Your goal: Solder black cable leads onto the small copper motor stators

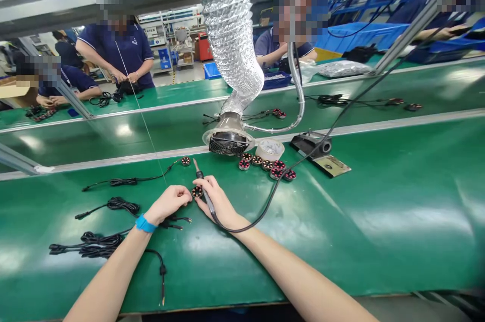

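My right hand (220, 204) is closed around a soldering iron (207, 199), its tip pointing up and away from me. The same hand's fingers also steady a small round motor stator (196, 192) with copper windings. Close to the stator's left side, my left hand (172, 201) is pinched shut; whatever lies between its fingertips is too small to make out. Beyond the hands, another stator (185, 161) is joined to a black cable (125, 181). Coiled black cables (123, 204) lie left of my left hand, and a larger bundle (100, 244) sits nearer me, partly behind my forearm.
A fume fan (228, 143) hangs from a silver duct (227, 24) ahead. Several stators (267, 165), a tape roll (270, 149), an iron stand (312, 145) and its tray (332, 166) sit to the right. The iron's cord crosses my right forearm. Co-workers sit and stand across the bench.
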